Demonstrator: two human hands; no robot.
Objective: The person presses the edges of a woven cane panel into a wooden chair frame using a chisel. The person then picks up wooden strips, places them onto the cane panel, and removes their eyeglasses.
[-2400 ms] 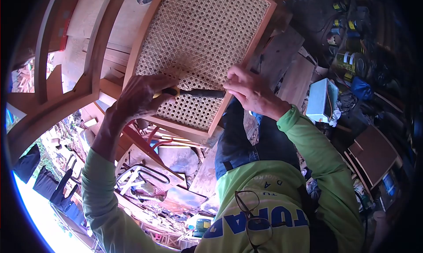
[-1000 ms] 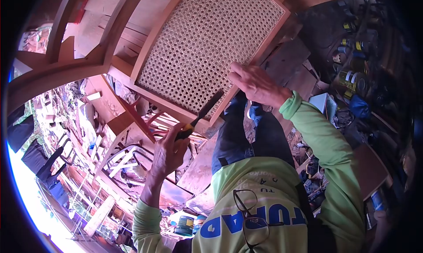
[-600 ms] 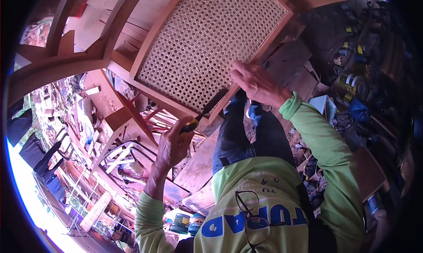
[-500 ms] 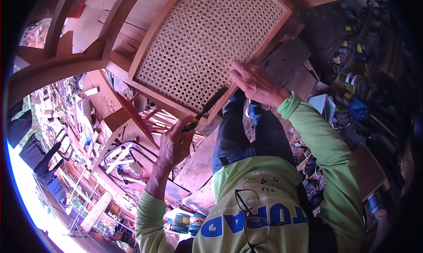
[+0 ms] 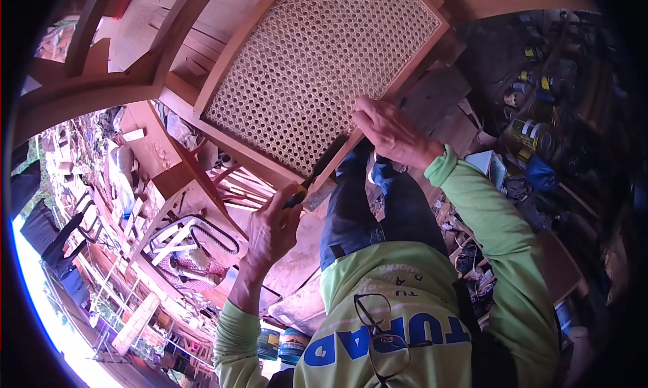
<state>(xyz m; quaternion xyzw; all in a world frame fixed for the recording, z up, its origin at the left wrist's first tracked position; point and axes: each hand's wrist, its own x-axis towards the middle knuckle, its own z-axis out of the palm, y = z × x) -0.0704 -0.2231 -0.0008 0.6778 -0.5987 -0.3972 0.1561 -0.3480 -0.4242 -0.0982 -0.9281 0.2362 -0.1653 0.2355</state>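
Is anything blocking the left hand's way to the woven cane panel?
Nothing visible blocks it. Between left hand and cane panel come only the held tool and the wooden frame's near rail, which the dark blade crosses. The right hand is off to the side.

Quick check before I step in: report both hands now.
Left hand: closed on the tool.
Right hand: fingers curled at the panel's edge; whether they grip anything can't be told.

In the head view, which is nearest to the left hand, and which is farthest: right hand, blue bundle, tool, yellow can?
From the left hand:
1. Tool, held in it.
2. Right hand, by the frame edge.
3. Blue bundle and yellow can, far right; too close to call.
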